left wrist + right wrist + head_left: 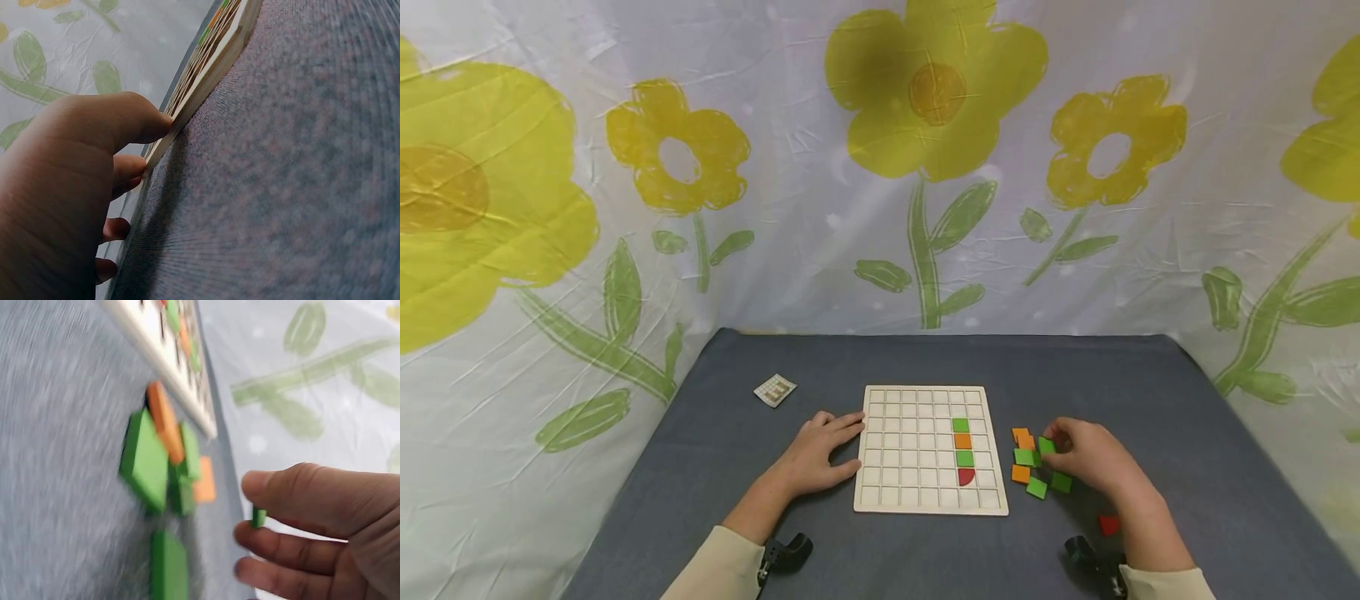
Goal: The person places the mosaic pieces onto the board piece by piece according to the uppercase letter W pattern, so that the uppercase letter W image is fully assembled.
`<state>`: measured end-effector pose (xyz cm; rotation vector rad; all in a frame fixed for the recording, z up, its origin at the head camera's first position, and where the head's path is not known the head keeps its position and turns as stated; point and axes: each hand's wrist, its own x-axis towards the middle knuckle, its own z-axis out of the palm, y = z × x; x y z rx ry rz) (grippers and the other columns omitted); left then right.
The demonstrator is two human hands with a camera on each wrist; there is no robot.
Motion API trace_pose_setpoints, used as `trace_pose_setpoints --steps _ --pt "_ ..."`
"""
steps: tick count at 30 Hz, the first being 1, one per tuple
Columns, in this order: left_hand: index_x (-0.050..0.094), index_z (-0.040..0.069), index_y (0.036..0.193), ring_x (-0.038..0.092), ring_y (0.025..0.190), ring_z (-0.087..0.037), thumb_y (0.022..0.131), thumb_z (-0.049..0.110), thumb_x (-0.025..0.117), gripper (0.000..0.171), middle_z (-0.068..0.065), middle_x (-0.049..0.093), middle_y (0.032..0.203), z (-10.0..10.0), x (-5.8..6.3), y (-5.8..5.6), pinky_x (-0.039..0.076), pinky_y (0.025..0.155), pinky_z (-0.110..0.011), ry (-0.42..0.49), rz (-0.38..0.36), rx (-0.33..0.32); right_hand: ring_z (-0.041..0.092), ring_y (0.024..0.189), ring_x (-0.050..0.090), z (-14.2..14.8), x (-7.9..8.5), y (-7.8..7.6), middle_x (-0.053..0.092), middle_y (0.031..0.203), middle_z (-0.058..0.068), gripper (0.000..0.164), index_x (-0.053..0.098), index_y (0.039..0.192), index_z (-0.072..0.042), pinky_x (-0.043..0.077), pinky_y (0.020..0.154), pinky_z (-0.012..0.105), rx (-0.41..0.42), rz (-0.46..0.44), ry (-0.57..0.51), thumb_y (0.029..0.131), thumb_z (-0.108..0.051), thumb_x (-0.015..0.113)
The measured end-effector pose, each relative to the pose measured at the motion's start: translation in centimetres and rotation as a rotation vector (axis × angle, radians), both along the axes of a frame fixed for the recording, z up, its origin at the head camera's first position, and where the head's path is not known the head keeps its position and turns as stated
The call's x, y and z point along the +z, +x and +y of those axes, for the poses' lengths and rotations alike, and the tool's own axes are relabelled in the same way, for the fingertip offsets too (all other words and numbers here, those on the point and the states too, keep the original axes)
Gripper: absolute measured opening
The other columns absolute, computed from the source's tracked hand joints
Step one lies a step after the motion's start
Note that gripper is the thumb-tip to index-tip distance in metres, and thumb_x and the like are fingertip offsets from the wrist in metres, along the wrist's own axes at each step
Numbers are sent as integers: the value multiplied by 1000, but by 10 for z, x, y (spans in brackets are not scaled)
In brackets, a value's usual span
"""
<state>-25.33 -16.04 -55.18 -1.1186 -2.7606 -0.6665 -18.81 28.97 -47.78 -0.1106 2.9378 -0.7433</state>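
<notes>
A pale wooden grid board [910,451] lies on the dark cloth between the hands. In one of its right-hand columns sit a green tile [961,426], an orange tile [962,442], another green tile [965,459] and a red rounded piece [966,477]. My left hand [820,454] rests beside the board, its fingertips touching the left edge. To the board's right, my right hand [1093,460] pinches a small green square tile [259,517] between thumb and finger, above a loose cluster of green and orange tiles [1023,457]. The fingers partly cover the pinched tile.
A small printed card [774,390] lies at the back left of the dark table [820,367]. One red piece [1108,525] is close to the right forearm. Behind the table hangs a flower-printed sheet [790,275].
</notes>
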Motion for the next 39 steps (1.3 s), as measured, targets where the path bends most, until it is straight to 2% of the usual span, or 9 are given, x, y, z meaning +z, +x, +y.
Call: trace_pose_setpoints --steps 4,12,17,21,25,30,39 --pt "57 10 149 45 108 -21 96 37 66 60 -5 47 157 0 0 0 37 89 -51 2 10 1 20 84 63 -17 11 5 69 98 3 28 73 110 -5 53 72 44 17 42 -41 87 -19 81" --pt "56 10 149 46 108 -21 97 38 67 60 -5 47 157 -1 -5 -1 38 89 -50 -6 34 -11 14 79 59 -56 22 14 69 95 -3 23 77 109 -9 50 68 36 140 101 -78 87 -12 82" --pt "56 10 149 46 108 -21 97 37 66 60 -4 47 157 -2 -4 0 37 89 -50 -1 29 -10 12 73 55 -80 20 11 62 87 -6 21 77 99 -13 46 63 31 251 165 -52 81 -14 86" --pt "56 10 150 45 108 -21 97 37 66 60 -4 46 158 -2 -2 0 37 89 -50 6 21 -10 10 72 51 -101 11 7 57 83 -6 22 75 90 -16 44 63 29 309 221 -22 75 -17 90" --pt "56 10 150 45 108 -20 98 39 65 60 -4 46 158 -2 -3 -1 37 89 -50 -3 29 -10 9 68 47 -118 -2 6 55 78 -6 24 74 87 -16 43 61 30 307 185 -27 72 -17 93" --pt "55 11 150 45 109 -21 97 38 66 60 -4 46 158 -2 -2 0 37 90 -50 -2 15 -4 10 68 49 -126 -16 7 57 80 -7 23 76 87 -16 45 60 33 272 156 -1 72 -16 93" --pt "56 9 149 45 109 -22 96 36 67 60 -5 47 157 -1 -2 0 37 91 -51 8 15 -2 8 66 48 -127 -22 7 56 79 -8 18 77 87 -18 44 58 32 247 173 4 74 -18 90"
